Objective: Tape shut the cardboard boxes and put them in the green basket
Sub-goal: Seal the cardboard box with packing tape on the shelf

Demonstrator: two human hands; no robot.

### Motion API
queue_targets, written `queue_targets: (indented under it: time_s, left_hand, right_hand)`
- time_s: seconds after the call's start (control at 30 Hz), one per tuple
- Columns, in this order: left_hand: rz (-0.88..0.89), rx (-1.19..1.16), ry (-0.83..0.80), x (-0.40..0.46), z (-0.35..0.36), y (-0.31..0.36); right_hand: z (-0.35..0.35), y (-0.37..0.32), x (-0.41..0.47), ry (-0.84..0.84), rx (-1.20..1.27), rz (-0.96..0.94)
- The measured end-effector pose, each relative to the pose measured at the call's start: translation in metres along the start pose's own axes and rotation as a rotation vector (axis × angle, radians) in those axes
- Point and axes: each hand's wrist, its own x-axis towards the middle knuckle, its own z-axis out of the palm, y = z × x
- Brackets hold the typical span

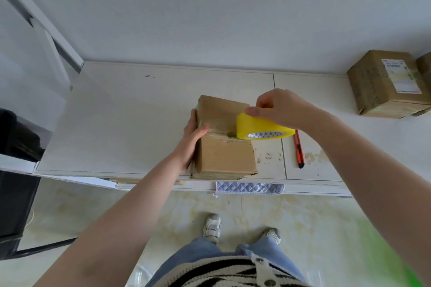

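A small cardboard box (224,154) lies on the white table (128,119) near its front edge. My left hand (190,144) rests flat against the box's left side, thumb pressing on the top seam. My right hand (277,107) grips a yellow roll of tape (261,127) held over the box's right edge. A clear strip of tape runs across the box's top from the roll to my left thumb. A blurred green patch (382,254), maybe the green basket, shows at the lower right on the floor.
A red utility knife (299,149) lies on the table right of the box. A larger labelled cardboard box (387,84) stands at the back right, another behind it. A dark object (16,170) stands left of the table. A quilted cloth (249,187) hangs under the table's edge.
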Motion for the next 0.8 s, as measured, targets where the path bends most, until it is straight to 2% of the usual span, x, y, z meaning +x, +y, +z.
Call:
queue_targets:
  time_s: [0.03, 0.13, 0.27, 0.3, 0.37, 0.43, 0.5, 0.63, 0.8]
  left_hand:
    - [0.006, -0.046, -0.017, 0.000, -0.004, -0.003]
    - [0.012, 0.030, 0.023, 0.002, -0.019, -0.004]
    - [-0.209, -0.161, 0.226, -0.001, -0.012, 0.001]
    - [-0.217, -0.081, 0.269, -0.002, -0.007, 0.002]
    - [-0.097, 0.195, 0.373, 0.001, -0.001, -0.004]
    - [-0.009, 0.332, 0.425, 0.001, -0.002, -0.007]
    - [0.004, 0.392, 0.442, 0.004, -0.004, -0.011]
    - [0.028, 0.483, 0.460, 0.008, -0.004, -0.013]
    - [0.005, 0.478, 0.449, 0.004, -0.002, -0.008]
  right_hand:
    - [0.004, -0.005, -0.001, -0.011, 0.006, -0.005]
    - [0.019, -0.024, -0.002, -0.002, 0.030, -0.053]
    - [0.025, -0.045, 0.002, -0.057, 0.026, -0.140]
    - [0.027, -0.048, 0.003, -0.062, 0.012, -0.147]
    - [0.029, -0.052, 0.005, -0.040, 0.001, -0.150]
    - [0.023, -0.048, 0.008, 0.012, 0.000, -0.124]
    - [0.011, -0.036, 0.011, 0.049, -0.048, -0.093]
    - [0.001, -0.001, 0.013, -0.001, -0.223, -0.009]
    - [0.033, 0.031, 0.017, -0.054, -0.065, 0.118]
